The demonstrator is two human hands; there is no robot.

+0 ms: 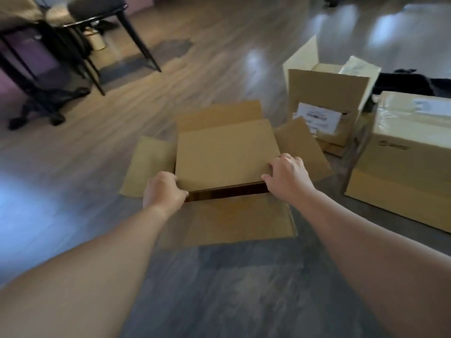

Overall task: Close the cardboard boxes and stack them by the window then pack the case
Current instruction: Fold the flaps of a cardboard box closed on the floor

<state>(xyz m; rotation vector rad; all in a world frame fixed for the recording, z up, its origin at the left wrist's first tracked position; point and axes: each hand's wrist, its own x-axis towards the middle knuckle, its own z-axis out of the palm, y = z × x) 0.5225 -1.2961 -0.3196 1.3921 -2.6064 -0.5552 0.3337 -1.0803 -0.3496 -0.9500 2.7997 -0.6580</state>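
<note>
— What is seen of the room?

— A wood-grain floor (pixel 219 57) is seen, lit in pale patches, with a dark chair (pixel 102 11) and table legs at the far left. An open-topped box with labels (pixel 324 111) and a taped box (pixel 405 152) are set at the right, near each other, with something black behind them that cannot be made out.

— And the box being closed?

— The cardboard box (pixel 227 215) is placed on the floor straight ahead of the person, between the two forearms. Its far flap (pixel 225 154) is folded toward the person over the opening; a dark gap is left between that flap's free edge and the near flap (pixel 229 218), which is splayed outward toward the body. The side flaps are spread to left and right.

— How are the hands placed?

— The left hand (pixel 163 191) is curled over the left corner of the far flap's free edge, and the right hand (pixel 288 176) is laid on the right corner with its fingers bent over it. Both are gripping the same edge, one at each end, so neither is nearer.

— What is the coming move governed by?

— That edge runs across the view, left to right. Probably the flap is to be pressed flat, then the near flap raised from below the wrists.
</note>
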